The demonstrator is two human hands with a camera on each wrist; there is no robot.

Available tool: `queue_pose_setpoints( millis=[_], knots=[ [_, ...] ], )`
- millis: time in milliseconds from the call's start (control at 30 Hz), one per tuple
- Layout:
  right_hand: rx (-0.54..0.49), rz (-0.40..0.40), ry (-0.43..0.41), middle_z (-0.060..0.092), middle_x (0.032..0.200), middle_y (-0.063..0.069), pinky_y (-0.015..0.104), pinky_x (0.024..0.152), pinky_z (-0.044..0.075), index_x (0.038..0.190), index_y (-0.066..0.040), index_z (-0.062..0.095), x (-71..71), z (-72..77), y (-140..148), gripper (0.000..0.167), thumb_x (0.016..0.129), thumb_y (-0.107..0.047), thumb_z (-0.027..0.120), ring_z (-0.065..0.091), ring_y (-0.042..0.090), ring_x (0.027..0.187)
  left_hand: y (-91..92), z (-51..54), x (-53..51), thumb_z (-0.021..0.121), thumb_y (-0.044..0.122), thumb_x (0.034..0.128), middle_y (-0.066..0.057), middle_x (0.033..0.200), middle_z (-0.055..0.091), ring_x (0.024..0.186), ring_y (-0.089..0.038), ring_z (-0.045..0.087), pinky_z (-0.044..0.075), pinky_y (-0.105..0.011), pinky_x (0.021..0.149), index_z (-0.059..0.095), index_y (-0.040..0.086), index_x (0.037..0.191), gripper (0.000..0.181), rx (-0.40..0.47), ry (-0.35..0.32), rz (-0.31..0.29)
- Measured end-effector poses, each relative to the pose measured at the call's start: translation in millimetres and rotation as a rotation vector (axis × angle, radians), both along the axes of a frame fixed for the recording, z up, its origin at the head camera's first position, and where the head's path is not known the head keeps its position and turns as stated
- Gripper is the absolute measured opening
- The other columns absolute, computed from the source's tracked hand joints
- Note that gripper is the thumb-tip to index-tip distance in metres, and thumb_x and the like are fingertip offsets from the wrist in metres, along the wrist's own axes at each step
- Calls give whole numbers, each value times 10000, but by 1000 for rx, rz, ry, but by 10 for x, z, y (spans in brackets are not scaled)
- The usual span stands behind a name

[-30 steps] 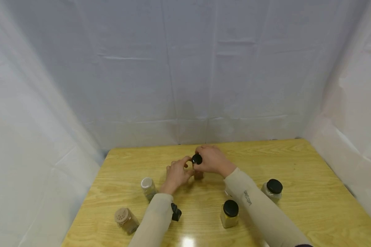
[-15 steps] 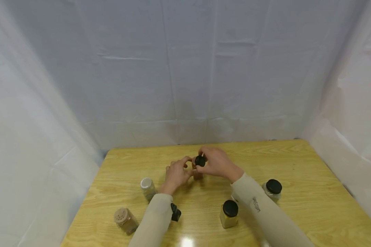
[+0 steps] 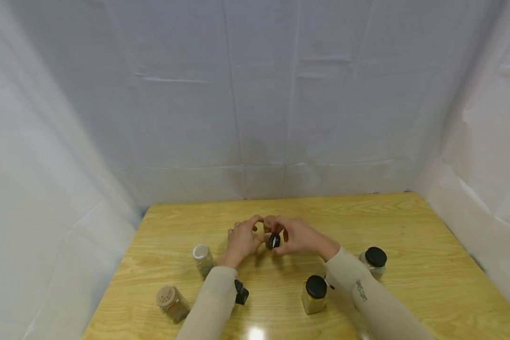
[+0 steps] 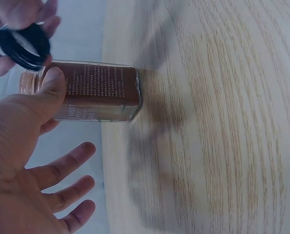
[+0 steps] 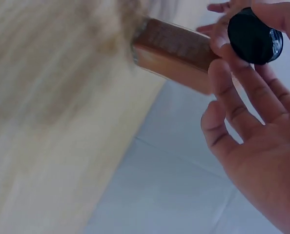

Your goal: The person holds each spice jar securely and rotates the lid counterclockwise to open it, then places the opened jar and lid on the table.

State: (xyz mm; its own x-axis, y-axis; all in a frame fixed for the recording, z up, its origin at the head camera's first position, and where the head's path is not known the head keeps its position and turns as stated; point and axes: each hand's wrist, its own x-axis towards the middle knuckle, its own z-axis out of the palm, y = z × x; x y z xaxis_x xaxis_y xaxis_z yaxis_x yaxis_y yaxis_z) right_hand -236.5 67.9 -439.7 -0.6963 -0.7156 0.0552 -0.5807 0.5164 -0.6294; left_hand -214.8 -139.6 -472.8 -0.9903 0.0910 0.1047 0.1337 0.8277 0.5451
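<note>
My left hand (image 3: 242, 243) pinches a square glass spice jar of reddish-brown powder (image 4: 101, 87) near its neck, with thumb and index finger. The jar stands upright at the table's base, and printed text covers the side seen in the left wrist view. Its black screw lid (image 5: 252, 38) is off, pinched between the thumb and fingers of my right hand (image 3: 302, 237). In the head view the lid is tipped on edge just in front of the jar, its pale inner side partly showing. My hands hide much of the jar there.
On the wooden table (image 3: 187, 222), a jar with a white lid (image 3: 202, 257) and a brown-topped shaker jar (image 3: 173, 302) stand left. Two black-lidded jars stand right, one with yellow powder (image 3: 314, 295), the other with pale contents (image 3: 374, 262). White sheeting (image 3: 259, 118) hangs around.
My right hand has lifted the black lid off the jar and brought it right and toward me, tilting it on edge. The left hand stays on the jar.
</note>
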Motion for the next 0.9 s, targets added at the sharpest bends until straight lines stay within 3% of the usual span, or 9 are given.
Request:
queue_pose_setpoints(
  millis=[233, 433, 567, 700, 900],
  knots=[
    [-11, 0, -139, 739, 1144, 37, 310, 760, 541, 1245, -99, 665, 2, -212, 72, 439, 877, -219, 871, 633, 87, 808, 18, -6, -1, 775, 449, 954, -151, 1178, 761, 1075, -387, 637, 420, -548, 877, 668, 228, 1343, 460, -5, -11, 8],
    [-4, 38, -123, 706, 960, -32, 264, 723, 527, 1241, -37, 698, 14, -421, 119, 440, 873, -219, 856, 611, 57, 782, 10, -18, 1, 774, 472, 940, -145, 1177, 763, 1089, -395, 640, 422, -564, 892, 664, 229, 1354, 492, -2, -6, 13],
    [0, 48, -139, 714, 934, -28, 255, 725, 539, 1247, -25, 688, 19, -535, 119, 439, 876, -203, 841, 623, 41, 764, 7, -24, 5, 773, 464, 941, -151, 1180, 762, 1093, -406, 640, 420, -564, 893, 661, 223, 1361, 497, 1, -1, 10],
    [-4, 39, -159, 696, 930, -51, 261, 733, 533, 1259, -74, 683, 28, -632, 108, 440, 882, -235, 843, 619, 45, 776, 20, 3, 19, 774, 463, 941, -142, 1173, 765, 1088, -403, 646, 421, -551, 883, 664, 228, 1358, 491, -4, 2, 11],
    [-5, 48, -123, 604, 814, -74, 242, 662, 462, 1227, -113, 685, 24, -726, 128, 413, 878, -242, 863, 526, 33, 684, 39, 16, 31, 771, 471, 943, -137, 1174, 764, 1087, -392, 643, 419, -551, 882, 661, 228, 1359, 494, 1, -7, -2]
  ],
)
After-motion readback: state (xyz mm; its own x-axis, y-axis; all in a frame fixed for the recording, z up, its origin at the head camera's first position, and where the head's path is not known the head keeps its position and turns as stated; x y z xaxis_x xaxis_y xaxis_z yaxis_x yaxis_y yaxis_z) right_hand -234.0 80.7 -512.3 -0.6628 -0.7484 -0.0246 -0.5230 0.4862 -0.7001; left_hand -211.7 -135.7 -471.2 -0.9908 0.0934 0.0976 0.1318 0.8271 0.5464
